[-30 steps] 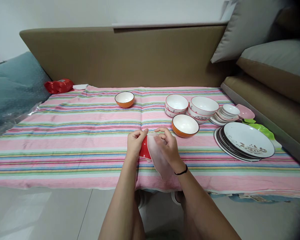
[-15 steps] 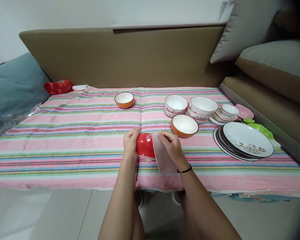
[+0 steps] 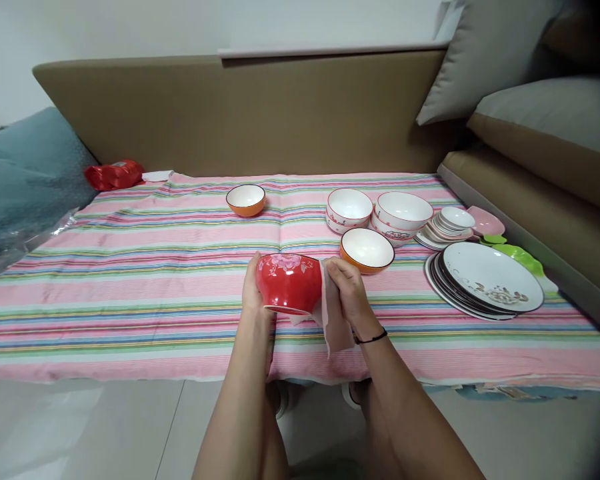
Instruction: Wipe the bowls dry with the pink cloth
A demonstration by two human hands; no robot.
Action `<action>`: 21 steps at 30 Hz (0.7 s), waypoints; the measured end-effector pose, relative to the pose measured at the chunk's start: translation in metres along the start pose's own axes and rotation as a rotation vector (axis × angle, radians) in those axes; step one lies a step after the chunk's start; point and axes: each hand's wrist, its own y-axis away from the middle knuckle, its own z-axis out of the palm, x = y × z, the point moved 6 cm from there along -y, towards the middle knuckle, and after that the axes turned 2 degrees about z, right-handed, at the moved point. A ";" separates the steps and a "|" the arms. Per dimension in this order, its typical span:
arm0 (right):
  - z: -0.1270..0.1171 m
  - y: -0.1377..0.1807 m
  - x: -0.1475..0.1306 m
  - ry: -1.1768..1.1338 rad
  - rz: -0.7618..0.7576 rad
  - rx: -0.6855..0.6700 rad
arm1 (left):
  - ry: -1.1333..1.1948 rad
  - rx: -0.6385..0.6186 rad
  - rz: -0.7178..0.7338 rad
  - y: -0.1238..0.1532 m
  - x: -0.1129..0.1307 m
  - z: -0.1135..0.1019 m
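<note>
Between my hands is a red bowl with a pink flower pattern near its rim, its outer side turned toward me. My left hand grips the bowl's left side, the fingertips mostly hidden behind it. A pale pinkish-grey cloth hangs from my right hand, which presses it against the bowl's right side with the thumb on top. Just beyond the right hand, an orange bowl with a white inside stands on the striped cloth. Another orange bowl stands farther back.
White patterned bowls are stacked behind, beside larger white bowls. To the right are small dishes, large plates, a pink dish and a green leaf-shaped dish. A red bundle lies back left, by a blue cushion.
The red bowl has turned, so more of its flowered outer side and base ring now show. The cloth has shifted slightly right with my right hand; my left hand has moved slightly left.
</note>
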 end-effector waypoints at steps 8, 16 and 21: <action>0.011 0.001 -0.016 0.178 -0.118 -0.091 | -0.196 0.055 0.101 0.003 0.015 -0.012; 0.029 0.005 -0.009 0.266 -0.119 -0.136 | -0.724 -0.216 0.481 0.015 0.024 0.013; 0.032 0.005 -0.003 0.299 -0.093 -0.137 | -0.826 -0.285 0.503 0.019 0.021 0.019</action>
